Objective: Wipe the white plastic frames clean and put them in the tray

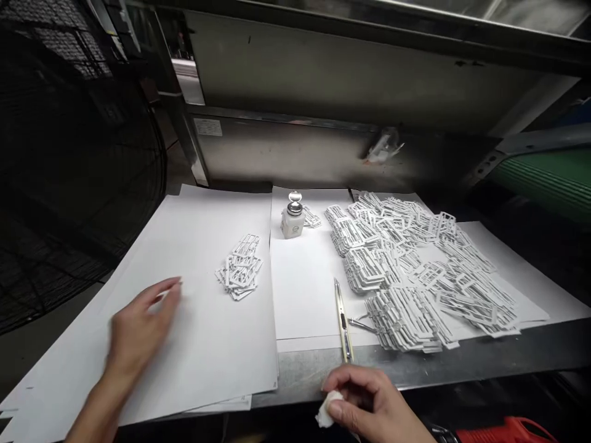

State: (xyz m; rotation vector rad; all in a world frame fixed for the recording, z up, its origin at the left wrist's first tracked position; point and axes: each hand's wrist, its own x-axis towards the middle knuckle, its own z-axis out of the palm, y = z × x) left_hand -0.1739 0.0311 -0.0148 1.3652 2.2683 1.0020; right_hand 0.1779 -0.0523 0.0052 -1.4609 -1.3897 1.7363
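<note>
Bright paper (207,357), dim edges (left hand (145,320) apparently blurred).

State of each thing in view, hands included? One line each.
Dispenser bottle: upright, lid raised
Knife: lying down, blade extension unclear
Right frame pile: stacked, partly scattered
Left frame pile: loosely heaped
Paper sheets: flat, overlapping
Right hand: pinching white wad
Left hand: blurred, grip unclear

White wad (326,411) | crumpled (ragged-edged) | pinched at right hand's (369,400) fingertips
</note>
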